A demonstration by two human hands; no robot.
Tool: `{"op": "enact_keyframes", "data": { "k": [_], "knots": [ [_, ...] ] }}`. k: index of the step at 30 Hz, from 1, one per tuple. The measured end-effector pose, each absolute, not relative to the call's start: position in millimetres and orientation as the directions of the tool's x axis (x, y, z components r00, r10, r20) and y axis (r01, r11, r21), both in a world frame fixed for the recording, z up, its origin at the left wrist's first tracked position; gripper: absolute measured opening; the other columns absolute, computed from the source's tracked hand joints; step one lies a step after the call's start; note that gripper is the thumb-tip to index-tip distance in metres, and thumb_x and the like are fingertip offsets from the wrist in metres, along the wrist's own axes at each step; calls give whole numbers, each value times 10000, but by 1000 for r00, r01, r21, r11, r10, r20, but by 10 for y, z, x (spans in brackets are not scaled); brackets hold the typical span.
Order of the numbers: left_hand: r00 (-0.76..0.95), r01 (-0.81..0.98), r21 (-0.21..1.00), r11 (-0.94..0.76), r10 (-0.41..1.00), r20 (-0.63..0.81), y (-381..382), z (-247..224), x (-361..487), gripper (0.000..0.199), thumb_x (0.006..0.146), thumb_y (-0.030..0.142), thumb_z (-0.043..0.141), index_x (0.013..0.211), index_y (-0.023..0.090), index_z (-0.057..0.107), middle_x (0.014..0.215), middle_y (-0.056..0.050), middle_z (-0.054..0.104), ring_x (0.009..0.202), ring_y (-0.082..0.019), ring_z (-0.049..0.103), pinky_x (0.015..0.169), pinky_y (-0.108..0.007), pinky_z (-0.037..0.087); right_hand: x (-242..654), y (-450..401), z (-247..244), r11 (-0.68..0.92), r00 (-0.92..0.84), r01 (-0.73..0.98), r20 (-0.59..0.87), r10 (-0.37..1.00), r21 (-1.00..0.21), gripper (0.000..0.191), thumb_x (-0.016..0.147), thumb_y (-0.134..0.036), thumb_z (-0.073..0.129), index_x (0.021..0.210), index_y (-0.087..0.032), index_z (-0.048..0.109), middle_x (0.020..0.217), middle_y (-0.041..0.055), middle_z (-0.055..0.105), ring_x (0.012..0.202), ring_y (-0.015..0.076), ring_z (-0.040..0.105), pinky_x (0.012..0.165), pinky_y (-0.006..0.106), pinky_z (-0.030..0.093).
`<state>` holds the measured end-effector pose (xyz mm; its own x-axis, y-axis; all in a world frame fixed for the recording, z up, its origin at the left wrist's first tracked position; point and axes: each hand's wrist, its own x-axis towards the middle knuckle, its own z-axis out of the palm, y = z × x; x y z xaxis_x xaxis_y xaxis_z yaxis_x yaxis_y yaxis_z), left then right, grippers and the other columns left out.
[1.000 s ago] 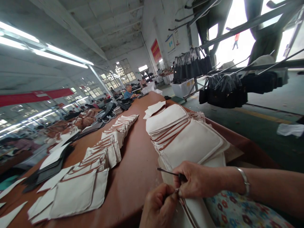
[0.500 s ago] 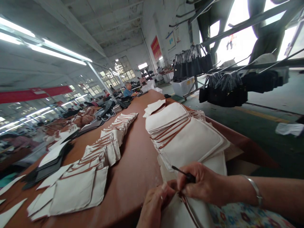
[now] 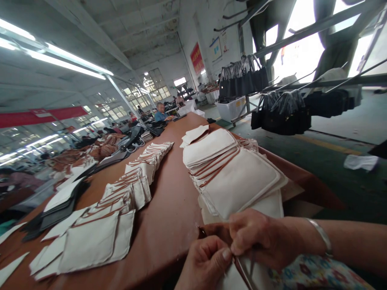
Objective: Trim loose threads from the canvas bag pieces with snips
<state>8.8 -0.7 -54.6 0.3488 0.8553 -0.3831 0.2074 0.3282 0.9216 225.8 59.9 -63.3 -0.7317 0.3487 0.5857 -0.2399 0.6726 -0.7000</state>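
Head view: left hand [image 3: 208,262] and right hand [image 3: 260,237] both pinch closed on a cream panel [image 3: 260,278]; white bin [image 3: 231,110] contents unclear

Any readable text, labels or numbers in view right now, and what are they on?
None can be read.
Red wall banner: pale characters, too blurred.
Long red strip banner on the left: marks too small.
White and blue wall poster: print illegible.
Cream canvas panel with brown trim: no label or print visible.

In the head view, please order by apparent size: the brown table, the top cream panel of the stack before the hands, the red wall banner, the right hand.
1. brown table
2. top cream panel
3. right hand, nearness enlarges it
4. red wall banner, far away
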Motion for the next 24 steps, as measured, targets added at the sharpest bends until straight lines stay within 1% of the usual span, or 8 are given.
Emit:
{"op": "enact_keyframes", "data": {
  "k": [3,5,7,9,14,17,20,24],
  "knots": [
    [345,259,935,244,881,-325,-40,-440,99,492,780,623,639,681,164,490,627,40,379,549,-74,268,516,-265,157,2299,612,-523,324,-767,-198,352,536,-925,126,883,-254,532,926,-154,595,815,21,539,730,137,497,681,233,409],
    [347,296,936,191,891,-291,-52,-366,113,495,802,635,599,688,171,471,656,31,376,583,-88,284,530,-270,177,2300,652,-448,166,-801,-93,173,573,-982,219,919,-344,537,932,-134,598,779,-4,513,690,114,445,634,208,382],
    [354,345,928,143,895,-270,-55,-304,129,491,823,636,565,689,173,471,660,30,367,597,-97,289,537,-274,190,2281,698,-405,152,-838,1,82,540,-988,290,909,-400,572,854,-117,604,702,-26,471,626,90,389,561,186,337],
    [350,389,915,106,902,-253,-59,-267,140,479,842,621,545,693,169,496,658,29,372,593,-99,296,537,-275,197,2249,725,-403,168,-870,71,22,492,-983,279,874,-375,612,781,-112,600,635,-42,441,569,73,355,499,175,295],
    [297,366,930,43,941,-160,-101,-334,150,472,834,597,580,661,161,533,642,18,420,603,-106,359,560,-265,244,2157,659,-540,116,-841,39,30,541,-992,209,814,-301,644,734,-124,565,598,-58,428,536,58,338,471,156,285],
    [311,170,973,154,929,-201,-122,-433,160,464,794,594,642,656,166,525,616,18,444,558,-92,358,541,-256,239,2126,594,-638,1,-819,-57,47,572,-998,282,790,-350,682,691,-130,536,591,-65,408,528,51,312,468,158,270],
    [388,-2,971,238,895,-219,-111,-460,118,520,739,645,674,628,183,461,576,42,393,512,-72,288,522,-249,206,2136,564,-674,-15,-793,-70,47,607,-997,249,772,-320,696,689,-121,571,583,-64,417,520,51,304,461,166,258],
    [389,202,965,166,891,-235,-96,-376,-124,605,817,754,449,644,175,463,657,12,388,604,-108,297,559,-265,220,2202,608,-700,-4,-765,-100,74,639,-995,293,790,-357,706,677,-121,573,569,-63,397,524,58,294,459,178,241]
  ]
}}
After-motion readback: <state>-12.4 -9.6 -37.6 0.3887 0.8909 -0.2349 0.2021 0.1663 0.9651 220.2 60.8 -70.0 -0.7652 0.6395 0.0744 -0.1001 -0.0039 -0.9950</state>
